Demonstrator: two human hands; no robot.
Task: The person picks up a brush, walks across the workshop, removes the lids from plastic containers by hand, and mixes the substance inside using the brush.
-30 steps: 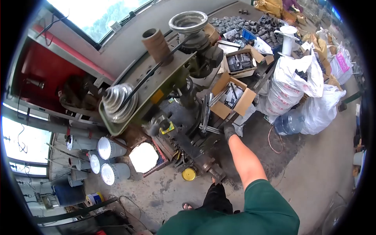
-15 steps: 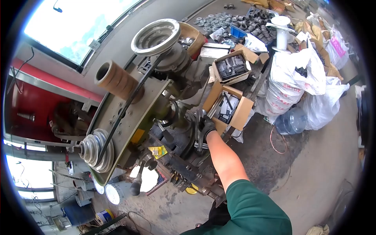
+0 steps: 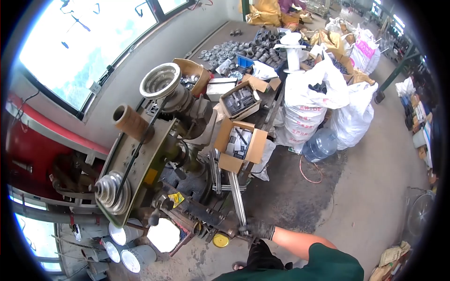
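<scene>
My right hand, in a dark glove, is closed round the near end of a few long, shiny metal bars. Their far end points up toward an open cardboard box holding dark and light parts. More metal rods lie left of this box, beside the drill press with its stepped pulley. My left hand is out of sight.
Beyond the open box stands another box of dark metal pieces. White sacks and a clear water bottle are on the right. White buckets and a yellow-rimmed tin stand lower left.
My right hand reached to the rods beside the box, then came back toward my body with several bars in it. The view has shifted, too.
</scene>
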